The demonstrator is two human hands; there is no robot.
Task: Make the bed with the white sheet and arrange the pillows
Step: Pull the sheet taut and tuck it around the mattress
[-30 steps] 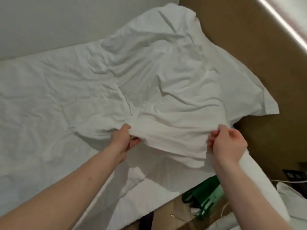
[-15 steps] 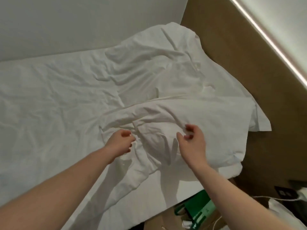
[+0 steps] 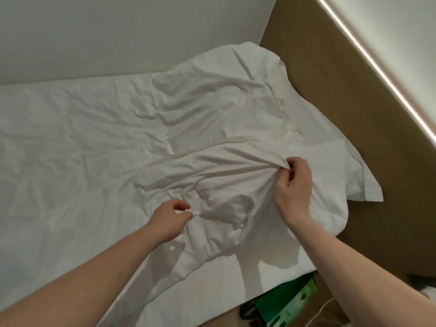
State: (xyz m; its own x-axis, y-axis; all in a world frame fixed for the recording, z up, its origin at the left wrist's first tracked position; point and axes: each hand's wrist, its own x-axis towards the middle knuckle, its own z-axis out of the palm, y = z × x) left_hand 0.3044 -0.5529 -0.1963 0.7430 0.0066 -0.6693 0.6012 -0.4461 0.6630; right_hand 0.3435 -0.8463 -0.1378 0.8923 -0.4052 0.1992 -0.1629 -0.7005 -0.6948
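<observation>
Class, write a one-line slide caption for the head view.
Right hand pinches a fold of the rumpled white sheet on the bed while the left hand hovers, fingers loosely curled.

A second ago both hands held the near edge of the white sheet (image 3: 212,142) lifted off the mattress. The edge now lies dropped in a rumpled heap on the bed. The left hand (image 3: 168,220) has let go and hangs just over the folds with fingers loosely curled, holding nothing. The right hand (image 3: 293,187) has moved inward and farther up the sheet, where it now pinches a gathered ridge of cloth, creases fanning out from the pinch.
</observation>
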